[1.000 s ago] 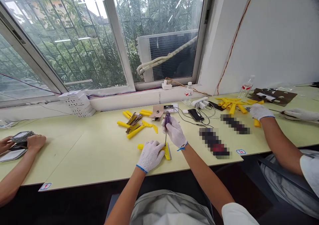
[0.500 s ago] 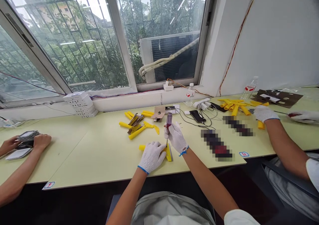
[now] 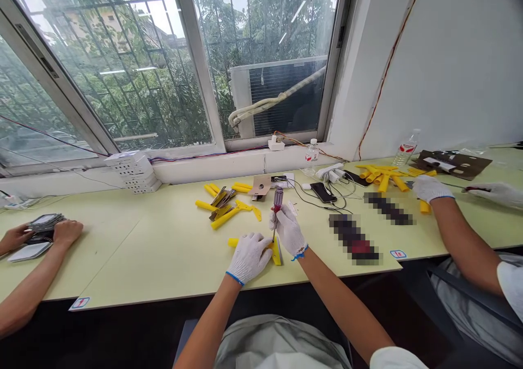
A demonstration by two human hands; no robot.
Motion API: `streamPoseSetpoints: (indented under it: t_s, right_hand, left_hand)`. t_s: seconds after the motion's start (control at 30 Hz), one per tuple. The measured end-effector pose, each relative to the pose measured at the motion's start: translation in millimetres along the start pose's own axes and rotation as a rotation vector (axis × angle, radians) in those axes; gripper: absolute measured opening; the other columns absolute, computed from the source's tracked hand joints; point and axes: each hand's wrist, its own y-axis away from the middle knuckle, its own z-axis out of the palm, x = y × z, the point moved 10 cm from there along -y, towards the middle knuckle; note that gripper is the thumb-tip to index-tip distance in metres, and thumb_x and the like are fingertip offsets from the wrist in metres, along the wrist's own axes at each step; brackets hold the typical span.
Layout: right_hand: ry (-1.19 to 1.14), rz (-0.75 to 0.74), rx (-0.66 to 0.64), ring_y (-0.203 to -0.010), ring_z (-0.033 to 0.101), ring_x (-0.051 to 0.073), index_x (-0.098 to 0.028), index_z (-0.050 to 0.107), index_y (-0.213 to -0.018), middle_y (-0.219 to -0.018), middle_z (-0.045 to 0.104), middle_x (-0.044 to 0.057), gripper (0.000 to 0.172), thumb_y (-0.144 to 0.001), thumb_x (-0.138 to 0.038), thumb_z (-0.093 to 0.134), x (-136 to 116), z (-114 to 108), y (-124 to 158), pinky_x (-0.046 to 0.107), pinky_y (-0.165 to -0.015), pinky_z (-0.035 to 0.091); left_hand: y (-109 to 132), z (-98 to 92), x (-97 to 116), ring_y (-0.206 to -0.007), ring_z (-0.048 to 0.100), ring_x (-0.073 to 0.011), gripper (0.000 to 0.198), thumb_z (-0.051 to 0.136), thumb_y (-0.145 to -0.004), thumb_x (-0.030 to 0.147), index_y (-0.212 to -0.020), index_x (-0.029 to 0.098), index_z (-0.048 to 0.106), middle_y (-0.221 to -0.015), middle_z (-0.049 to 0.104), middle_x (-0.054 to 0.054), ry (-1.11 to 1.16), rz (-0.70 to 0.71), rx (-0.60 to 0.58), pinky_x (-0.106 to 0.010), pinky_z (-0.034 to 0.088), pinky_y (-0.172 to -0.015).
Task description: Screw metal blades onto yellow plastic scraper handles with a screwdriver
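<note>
Both my hands wear white knit gloves. My right hand [image 3: 289, 228] is wrapped round a screwdriver [image 3: 277, 199] with a dark red handle, held upright with its tip down on a yellow plastic piece [image 3: 276, 252]. My left hand [image 3: 248, 257] lies over that yellow piece and presses it onto the pale green table [image 3: 155, 249], fingers curled on it.
A pile of yellow pieces and metal blades [image 3: 223, 203] lies beyond my hands. A phone [image 3: 323, 191] with cables, a small bottle [image 3: 311, 152] and white boxes [image 3: 131, 171] sit near the window. A person's bare hands [image 3: 44, 230] work at left; another's gloved hand [image 3: 429, 188] at right.
My right hand and the screwdriver have stayed upright on the yellow piece, shifting only slightly. The view has drifted a little. The person at right has moved their hands a bit.
</note>
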Motion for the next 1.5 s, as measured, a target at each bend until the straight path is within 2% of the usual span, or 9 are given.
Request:
streamPoseSetpoints:
  t_s: [0.27,0.5,0.77,0.93,1.5]
  right_hand:
    - [-0.014,0.007,0.002,-0.088,0.063,0.007,-0.009,0.065,-0.124,-0.103,0.066,0.006,0.043,-0.107,-0.049,0.061,-4.2,-4.0,-4.2,0.020,-0.079,0.059]
    - [-0.022,-0.018,0.038,-0.097,0.065,0.010,-0.010,0.064,-0.131,-0.112,0.066,0.009,0.046,-0.107,-0.049,0.061,-2.5,-0.4,2.0,0.024,-0.086,0.062]
    - [0.002,-0.030,0.069,-0.098,0.065,0.010,-0.010,0.064,-0.132,-0.113,0.066,0.009,0.046,-0.107,-0.048,0.061,-4.0,-0.7,5.0,0.025,-0.087,0.062]
    - [0.020,-0.021,0.063,-0.104,0.066,0.012,-0.010,0.063,-0.134,-0.118,0.066,0.010,0.047,-0.107,-0.048,0.062,-2.5,-0.2,4.6,0.029,-0.093,0.063]
    - [0.005,0.039,0.014,-0.104,0.066,0.012,-0.010,0.064,-0.132,-0.117,0.067,0.010,0.047,-0.107,-0.049,0.061,0.3,5.5,5.5,0.028,-0.093,0.062]
  left_hand:
    - [-0.3,1.6,-0.3,-0.105,0.065,-0.0284,0.026,0.054,-0.110,0.037,-0.131,0.032,0.069,-0.113,0.072,-0.007,-0.006,-0.002,-0.011,-0.044,0.042,-0.091]
    - [-0.4,-1.5,0.6,-0.100,0.064,-0.0277,0.024,0.054,-0.110,0.037,-0.126,0.031,0.071,-0.111,0.072,-0.006,-0.002,-0.004,-0.014,-0.042,0.043,-0.090]
    - [-0.4,0.3,-1.4,-0.100,0.063,-0.0277,0.025,0.055,-0.110,0.038,-0.128,0.032,0.071,-0.112,0.071,-0.006,-0.001,-0.017,-0.011,-0.042,0.043,-0.090]
    - [0.3,-0.7,-1.1,-0.100,0.063,-0.0274,0.024,0.054,-0.111,0.039,-0.127,0.032,0.070,-0.112,0.071,-0.005,-0.009,-0.013,-0.007,-0.042,0.042,-0.089]
    - [-0.1,-1.0,-0.4,-0.103,0.064,-0.0275,0.022,0.055,-0.109,0.037,-0.125,0.031,0.070,-0.113,0.071,-0.006,0.001,-0.015,-0.015,-0.042,0.043,-0.091]
